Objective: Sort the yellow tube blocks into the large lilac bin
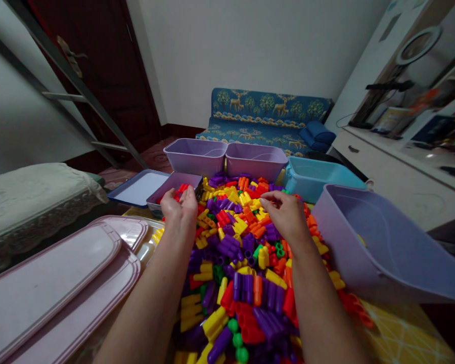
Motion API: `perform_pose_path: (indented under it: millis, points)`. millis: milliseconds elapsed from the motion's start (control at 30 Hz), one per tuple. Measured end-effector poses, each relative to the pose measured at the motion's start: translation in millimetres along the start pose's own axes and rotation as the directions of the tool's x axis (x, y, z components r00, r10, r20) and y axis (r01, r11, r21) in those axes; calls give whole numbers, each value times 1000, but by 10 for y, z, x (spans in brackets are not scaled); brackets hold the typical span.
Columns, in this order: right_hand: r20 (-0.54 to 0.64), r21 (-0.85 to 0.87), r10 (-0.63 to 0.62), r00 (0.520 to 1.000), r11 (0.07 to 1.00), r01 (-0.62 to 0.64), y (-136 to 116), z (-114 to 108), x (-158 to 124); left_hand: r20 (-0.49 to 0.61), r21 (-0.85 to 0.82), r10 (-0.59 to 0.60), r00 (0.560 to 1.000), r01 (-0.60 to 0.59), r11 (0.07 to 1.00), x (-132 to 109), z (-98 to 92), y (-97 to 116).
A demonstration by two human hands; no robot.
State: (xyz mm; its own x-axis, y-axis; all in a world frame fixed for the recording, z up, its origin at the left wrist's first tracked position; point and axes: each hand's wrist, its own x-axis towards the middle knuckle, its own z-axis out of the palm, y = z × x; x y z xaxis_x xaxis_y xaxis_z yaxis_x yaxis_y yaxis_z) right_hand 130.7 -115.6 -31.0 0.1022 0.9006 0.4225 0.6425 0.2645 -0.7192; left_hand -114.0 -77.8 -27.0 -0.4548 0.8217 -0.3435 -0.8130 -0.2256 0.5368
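Surface (405, 328): most pieces (229, 247) loose, unsorted; some red ones (183, 188) at small bin (174, 181). Left hand (180, 206) spread; right hand (284, 210) half-curled, grip unclear.

Colourful pieces (246, 217) near right fingers (273, 194)

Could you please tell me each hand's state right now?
Left hand: open and cupped; whether it holds the red pieces cannot be told.
Right hand: partly curled over the coloured pieces; whether it grips any cannot be told.
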Motion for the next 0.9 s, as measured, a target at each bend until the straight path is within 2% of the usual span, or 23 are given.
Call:
perform_pose_path:
  millis: [67,167,233,267,300,367,433,467,533,600,667,733,833,900]
  points:
    - [9,-28,3,1000,1000,-3,-18,-12,1,6,-39,-93,996,94,995,-69,21,-6]
    - [94,-111,0,996,994,11,-68,-22,-18,150,42,-144,978,139,989,-185,73,-27]
    - [247,-154,-25,969,986,65,-106,-4,-50,286,260,-131,949,55,964,-239,92,-66]
    - [338,-165,-46,940,980,107,-123,14,-70,371,397,-129,919,-32,917,-258,91,-97]
    - [419,-175,-64,906,973,149,-139,37,-90,464,531,-137,875,-151,834,-274,82,-136]
    - [514,-208,-76,854,955,211,-163,91,-125,631,699,-191,752,-446,559,-295,39,-236]
    - [535,-264,-55,843,937,229,-173,144,-147,737,673,-296,608,-702,234,-306,-22,-345]
    - [539,-291,-37,841,929,227,-173,167,-153,759,607,-373,533,-787,110,-308,-52,-393]
    - [562,-332,-3,827,915,228,-163,207,-160,763,467,-490,422,-884,-33,-307,-99,-460]
    - [579,-368,20,815,898,239,-155,236,-166,764,380,-534,363,-921,-83,-303,-121,-485]
    - [572,-411,33,820,876,251,-162,256,-175,774,346,-533,341,-933,-96,-302,-127,-485]
    - [551,-450,51,833,859,245,-185,263,-182,775,338,-532,342,-935,-108,-299,-128,-484]
    - [496,-470,80,865,862,189,-226,243,-177,759,386,-507,408,-910,-155,-284,-133,-502]
    - [435,-452,78,897,881,142,-235,216,-162,760,441,-469,451,-887,-137,-271,-131,-511]
